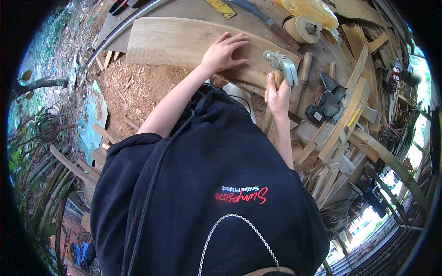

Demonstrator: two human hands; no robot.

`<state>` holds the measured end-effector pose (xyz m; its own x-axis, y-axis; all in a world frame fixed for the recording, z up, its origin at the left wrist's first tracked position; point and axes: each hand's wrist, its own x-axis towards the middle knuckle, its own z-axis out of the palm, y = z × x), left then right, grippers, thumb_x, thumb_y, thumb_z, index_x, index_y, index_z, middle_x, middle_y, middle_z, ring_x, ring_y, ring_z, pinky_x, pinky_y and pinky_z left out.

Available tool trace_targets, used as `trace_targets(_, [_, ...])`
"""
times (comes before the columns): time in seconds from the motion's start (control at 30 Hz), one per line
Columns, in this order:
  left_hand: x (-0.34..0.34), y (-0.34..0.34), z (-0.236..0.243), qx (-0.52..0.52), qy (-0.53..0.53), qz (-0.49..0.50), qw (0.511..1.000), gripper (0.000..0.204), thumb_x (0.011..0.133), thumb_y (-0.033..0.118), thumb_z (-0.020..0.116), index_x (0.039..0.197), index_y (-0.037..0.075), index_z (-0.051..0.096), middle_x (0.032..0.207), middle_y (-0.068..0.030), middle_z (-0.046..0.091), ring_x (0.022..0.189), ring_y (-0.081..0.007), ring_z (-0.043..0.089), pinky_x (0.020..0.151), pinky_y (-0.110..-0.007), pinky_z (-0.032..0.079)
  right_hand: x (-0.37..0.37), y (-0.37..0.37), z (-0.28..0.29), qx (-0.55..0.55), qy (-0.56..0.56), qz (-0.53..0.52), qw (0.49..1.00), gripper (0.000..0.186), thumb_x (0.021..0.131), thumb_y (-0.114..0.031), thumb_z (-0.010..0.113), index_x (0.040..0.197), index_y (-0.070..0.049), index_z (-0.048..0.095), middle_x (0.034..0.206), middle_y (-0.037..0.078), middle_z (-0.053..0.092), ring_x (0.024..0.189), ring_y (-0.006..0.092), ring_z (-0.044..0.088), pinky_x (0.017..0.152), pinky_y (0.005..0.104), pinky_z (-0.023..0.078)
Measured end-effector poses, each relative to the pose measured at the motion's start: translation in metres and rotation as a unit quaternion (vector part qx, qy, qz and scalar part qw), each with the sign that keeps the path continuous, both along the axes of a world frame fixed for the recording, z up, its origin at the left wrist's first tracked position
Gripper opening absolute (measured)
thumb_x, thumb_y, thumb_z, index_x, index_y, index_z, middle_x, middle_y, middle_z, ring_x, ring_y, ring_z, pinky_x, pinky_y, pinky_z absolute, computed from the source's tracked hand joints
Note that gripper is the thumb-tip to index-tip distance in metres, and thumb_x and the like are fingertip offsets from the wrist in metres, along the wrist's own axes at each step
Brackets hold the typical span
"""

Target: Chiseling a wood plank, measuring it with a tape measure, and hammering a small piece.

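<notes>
A person in a black top (pixel 212 170), seen from the head looking down, worked over a long pale wooden board (pixel 170 39) that lay across the 12 o'clock side of the view, running from 11 o'clock round to 1 o'clock on a grey worktop (pixel 117 39).

The left hand (pixel 223 53) came up from 7 o'clock and lay on the middle of the board at 12 o'clock. Its fingers were spread and loose, gripping nothing; they rested on the board's face, pointing toward 1 o'clock, with wood showing beyond them on both sides.

The right hand (pixel 278 99), at 2 o'clock, had its fingers wrapped around the wooden handle of a claw hammer (pixel 278 66), thumb laid up along it. The metal head stood just beyond those fingers, toward 12 o'clock, in front of the board's right end; whether it touched the wood could not be told.

Between 1 and 2 o'clock, just beside the hammer, lay a wooden-handled tool (pixel 305 69). A round wooden spool (pixel 301 30) sat at 1 o'clock, a black tape measure (pixel 315 115) between 2 and 3, and reddish-brown sawdust (pixel 142 96) spread around 10 o'clock.
</notes>
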<state>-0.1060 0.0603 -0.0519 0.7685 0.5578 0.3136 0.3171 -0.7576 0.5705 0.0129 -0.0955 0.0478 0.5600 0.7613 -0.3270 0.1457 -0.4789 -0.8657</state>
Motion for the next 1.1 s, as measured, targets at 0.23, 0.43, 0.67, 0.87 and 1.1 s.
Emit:
trace_targets(0.23, [-0.03, 0.007, 0.008, -0.102, -0.081, 0.011, 0.991, 0.029, 0.071, 0.026, 0.065, 0.096, 0.012, 0.06, 0.093, -0.0091, 0.055, 0.094, -0.0271, 0.05, 0.084, -0.037, 0.04, 0.013, -0.023, -0.016, 0.046, -0.033, 0.021, 0.998, 0.026, 0.09, -0.027, 0.049, 0.081, -0.002, 0.049, 0.051, 0.0, 0.044, 0.036, 0.0079, 0.041, 0.034, 0.0237, 0.032])
trace_targets(0.43, [-0.04, -0.002, 0.002, -0.053, -0.017, 0.016, 0.998, 0.016, 0.076, 0.024, 0.06, 0.085, 0.011, 0.059, 0.084, -0.0069, 0.052, 0.086, -0.026, 0.05, 0.075, -0.037, 0.041, 0.009, -0.039, -0.012, 0.003, -0.042, -0.013, 0.999, 0.03, 0.088, -0.029, 0.051, 0.076, -0.002, 0.053, 0.05, 0.004, 0.049, 0.038, 0.0124, 0.047, 0.038, 0.0286, 0.036])
trace_targets(0.67, [-0.02, -0.006, 0.015, -0.044, -0.004, 0.008, 0.999, 0.011, 0.078, 0.019, 0.057, 0.084, 0.01, 0.057, 0.082, -0.0077, 0.055, 0.083, -0.0266, 0.053, 0.073, -0.036, 0.043, 0.01, -0.06, -0.012, 0.012, -0.072, -0.058, 0.996, 0.028, 0.087, -0.028, 0.052, 0.079, -0.001, 0.052, 0.051, 0.007, 0.049, 0.04, 0.0167, 0.05, 0.041, 0.032, 0.038])
trace_targets(0.87, [0.0, 0.001, 0.03, 0.019, 0.033, -0.052, 0.998, 0.013, 0.082, 0.019, 0.054, 0.088, 0.008, 0.057, 0.083, -0.0094, 0.057, 0.082, -0.0286, 0.055, 0.073, -0.037, 0.044, 0.01, -0.069, -0.008, 0.022, -0.039, -0.1, 0.994, 0.028, 0.086, -0.028, 0.053, 0.076, -0.002, 0.053, 0.051, 0.004, 0.05, 0.037, 0.0136, 0.048, 0.036, 0.0291, 0.037])
trace_targets(1.1, [0.005, 0.013, 0.024, -0.007, -0.008, -0.091, 0.996, 0.011, 0.081, 0.014, 0.055, 0.086, 0.006, 0.06, 0.084, -0.0098, 0.057, 0.079, -0.0278, 0.056, 0.07, -0.037, 0.045, 0.01, -0.073, -0.008, 0.0, -0.054, -0.11, 0.992, 0.034, 0.086, -0.029, 0.054, 0.067, 0.0, 0.051, 0.048, 0.006, 0.051, 0.036, 0.0145, 0.05, 0.036, 0.029, 0.036])
